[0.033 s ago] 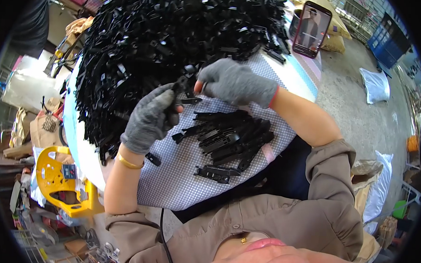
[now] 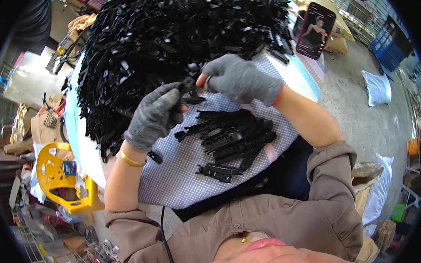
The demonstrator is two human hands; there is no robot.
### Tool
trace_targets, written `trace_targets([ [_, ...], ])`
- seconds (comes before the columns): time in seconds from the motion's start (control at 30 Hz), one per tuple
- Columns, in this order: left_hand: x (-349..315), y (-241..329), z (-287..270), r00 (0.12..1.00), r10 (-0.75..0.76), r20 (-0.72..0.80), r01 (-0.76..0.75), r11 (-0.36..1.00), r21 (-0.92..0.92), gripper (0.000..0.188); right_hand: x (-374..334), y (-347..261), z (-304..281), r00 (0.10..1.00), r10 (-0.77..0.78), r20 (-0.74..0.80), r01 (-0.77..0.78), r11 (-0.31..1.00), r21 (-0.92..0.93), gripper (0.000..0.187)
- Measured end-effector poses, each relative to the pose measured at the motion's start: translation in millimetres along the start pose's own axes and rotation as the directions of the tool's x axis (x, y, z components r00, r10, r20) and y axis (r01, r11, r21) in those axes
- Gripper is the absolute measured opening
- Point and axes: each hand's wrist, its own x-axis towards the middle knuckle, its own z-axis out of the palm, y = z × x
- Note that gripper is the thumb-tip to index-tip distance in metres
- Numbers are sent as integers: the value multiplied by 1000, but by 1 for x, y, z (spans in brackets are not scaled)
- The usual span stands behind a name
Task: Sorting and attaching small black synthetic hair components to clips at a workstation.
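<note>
My left hand [image 2: 155, 115], in a grey glove with bare fingertips, grips a small black plastic part [image 2: 189, 87] near the front edge of the big heap. Just to its right, my right hand [image 2: 243, 80], gloved the same way, has its fingers pinched together close to that part; what they hold, if anything, is hidden. A huge heap of black plastic parts [image 2: 172, 31] covers the back of the table. Nearer to me lies a smaller pile of long black parts [image 2: 231, 137], with one separate piece [image 2: 219, 173] in front. Another small black piece [image 2: 155, 157] rests by my left wrist.
The table has a white-dotted grey cover [image 2: 170, 186]. At its right back edge a phone [image 2: 314, 30] stands upright, showing a video. A yellow plastic chair [image 2: 49, 171] is at the left. White sacks [image 2: 377, 88] and a blue bin [image 2: 390, 43] stand or lie on the right.
The view has shifted slightly. My right hand sits a little higher, and the black part in my left hand shows more clearly. The picture on the phone screen differs.
</note>
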Motion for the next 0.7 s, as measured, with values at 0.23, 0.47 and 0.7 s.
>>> trace_targets([
  [0.23,2,-6,5,991,128,-40,-109,942,316,29,-2,-3,-10,998,44,54,-65,866,495,23],
  [0.47,2,-8,7,986,156,-60,-121,912,392,29,-5,-13,-3,998,57,31,-65,920,386,23],
  [0.7,12,-16,5,953,300,31,-259,761,595,24,-10,-13,5,996,38,-76,-3,912,410,19],
])
